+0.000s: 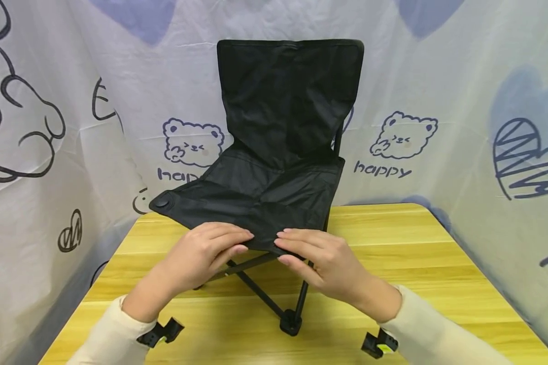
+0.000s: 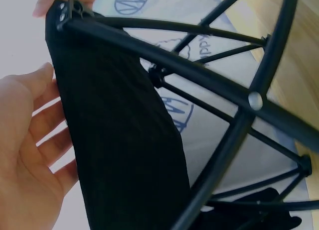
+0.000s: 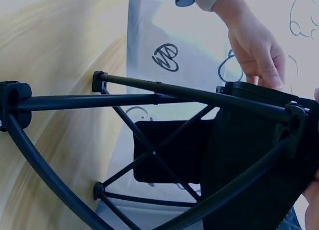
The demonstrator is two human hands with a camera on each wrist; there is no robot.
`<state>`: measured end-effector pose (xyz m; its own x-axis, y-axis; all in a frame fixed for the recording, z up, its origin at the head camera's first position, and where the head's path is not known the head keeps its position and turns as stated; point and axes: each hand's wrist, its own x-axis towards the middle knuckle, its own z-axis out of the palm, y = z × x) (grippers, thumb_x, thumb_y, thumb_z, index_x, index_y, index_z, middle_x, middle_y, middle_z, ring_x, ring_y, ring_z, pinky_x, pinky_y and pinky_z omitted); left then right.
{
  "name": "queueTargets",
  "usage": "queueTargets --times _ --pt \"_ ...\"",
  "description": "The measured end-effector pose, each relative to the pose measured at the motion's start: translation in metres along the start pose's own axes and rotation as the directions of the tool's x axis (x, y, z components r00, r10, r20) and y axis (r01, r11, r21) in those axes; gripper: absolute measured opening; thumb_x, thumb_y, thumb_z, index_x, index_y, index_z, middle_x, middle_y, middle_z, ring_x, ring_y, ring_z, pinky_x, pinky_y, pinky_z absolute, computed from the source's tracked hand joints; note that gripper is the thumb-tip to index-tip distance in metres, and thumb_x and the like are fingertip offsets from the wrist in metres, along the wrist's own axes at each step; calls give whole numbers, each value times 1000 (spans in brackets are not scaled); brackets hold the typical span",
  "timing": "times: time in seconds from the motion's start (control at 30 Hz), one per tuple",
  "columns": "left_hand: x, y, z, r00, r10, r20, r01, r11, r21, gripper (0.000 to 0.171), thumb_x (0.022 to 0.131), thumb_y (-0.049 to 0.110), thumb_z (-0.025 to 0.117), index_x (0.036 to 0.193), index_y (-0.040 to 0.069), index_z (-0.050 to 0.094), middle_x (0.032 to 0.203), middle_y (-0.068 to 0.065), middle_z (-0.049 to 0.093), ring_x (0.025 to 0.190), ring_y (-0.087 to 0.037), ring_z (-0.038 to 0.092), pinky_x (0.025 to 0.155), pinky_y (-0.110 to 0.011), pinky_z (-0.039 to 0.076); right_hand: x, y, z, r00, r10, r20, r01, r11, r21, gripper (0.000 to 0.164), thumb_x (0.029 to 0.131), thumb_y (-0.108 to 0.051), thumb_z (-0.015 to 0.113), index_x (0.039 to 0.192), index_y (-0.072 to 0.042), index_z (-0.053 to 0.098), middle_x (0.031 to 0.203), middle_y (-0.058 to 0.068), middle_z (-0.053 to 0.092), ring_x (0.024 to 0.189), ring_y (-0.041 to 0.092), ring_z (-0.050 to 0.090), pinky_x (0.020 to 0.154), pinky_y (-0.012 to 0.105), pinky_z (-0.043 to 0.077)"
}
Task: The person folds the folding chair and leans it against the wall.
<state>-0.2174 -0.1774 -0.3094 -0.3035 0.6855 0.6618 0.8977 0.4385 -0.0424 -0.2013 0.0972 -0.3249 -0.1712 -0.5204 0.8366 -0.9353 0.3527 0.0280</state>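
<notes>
A black folding chair (image 1: 287,96) stands unfolded, its fabric backrest rising at the far side. Across the front edge of the seat (image 1: 255,197) rest the fingers of my left hand (image 1: 205,248), nearly straight, with the thumb near the edge. Close by on its right, my right hand (image 1: 324,258) touches the same edge near the right front corner, fingers extended over the fabric. The left wrist view has the left palm (image 2: 25,155) beside the seat fabric, the fingertips hidden behind it. Crossed black tubes (image 3: 184,93) run under the seat in the right wrist view.
The chair stands on a wood-grain table (image 1: 392,284). One black foot (image 1: 290,322) is near the front. White curtains (image 1: 466,121) with bear and heart drawings surround the table's back and sides. Both wrists carry small black camera mounts (image 1: 161,332).
</notes>
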Motion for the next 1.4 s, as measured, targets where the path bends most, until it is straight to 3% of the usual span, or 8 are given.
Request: queueTargets --times 0.1,0.17,0.33,0.4,0.6,0.93,1.27,1.4 --pt "-2 -5 -3 1000 -15 1 15 1000 15 41 102 41 49 115 10 72 113 -2 70 106 -20 65 94 -39 51 -3 1 -5 1000 -5 -4 5 1000 -1 37 103 -32 52 111 -3 73 111 10 71 105 23 67 89 35 55" --pt "-4 -8 -4 1000 -21 4 21 999 27 36 99 38 56 115 10 72 113 -3 70 107 -21 65 95 -40 51 -5 2 -7 1000 -10 -8 10 1000 -4 36 103 -31 52 112 -3 72 112 9 71 105 23 67 89 35 55" --pt "-8 -18 -7 1000 -21 14 20 997 71 42 101 42 53 115 8 72 114 -5 70 108 -25 64 97 -43 48 -10 4 -14 1000 -10 -9 10 1000 -2 37 104 -31 51 113 -2 71 112 10 71 105 24 67 90 35 54" --pt "-9 -22 -9 1000 -18 19 16 995 98 52 103 48 42 116 8 72 114 -5 70 108 -26 63 98 -45 47 -11 5 -17 1000 -7 -10 7 1000 2 37 104 -31 51 113 -2 71 112 10 70 105 24 67 90 34 54" --pt "-17 -35 -19 998 -52 40 45 986 162 58 102 53 37 116 9 72 115 -6 70 113 -30 60 101 -53 42 -14 7 -23 1000 -3 -13 4 1000 17 37 103 -31 52 114 -1 71 112 10 70 105 25 67 92 33 53" --pt "-33 -54 -43 976 -192 103 172 970 173 38 97 36 61 121 7 69 121 -9 66 120 -33 54 106 -50 37 -21 14 -31 1000 -11 -22 12 1000 29 39 98 -36 58 112 -3 72 112 11 70 102 26 68 91 32 53" --pt "-46 -59 -51 918 -347 193 327 936 127 40 97 26 64 135 16 61 140 -6 55 133 -33 43 109 -51 35 -26 18 -39 1000 10 -12 -10 1000 1 38 101 -34 56 111 -3 73 112 9 71 101 26 68 93 28 52" --pt "-47 -61 -45 936 -312 162 300 949 93 42 94 21 67 135 15 61 138 -6 57 132 -32 46 114 -41 31 -30 18 -45 1000 11 2 -11 1000 -27 39 102 -35 54 115 -3 72 113 9 70 102 25 68 94 27 51"
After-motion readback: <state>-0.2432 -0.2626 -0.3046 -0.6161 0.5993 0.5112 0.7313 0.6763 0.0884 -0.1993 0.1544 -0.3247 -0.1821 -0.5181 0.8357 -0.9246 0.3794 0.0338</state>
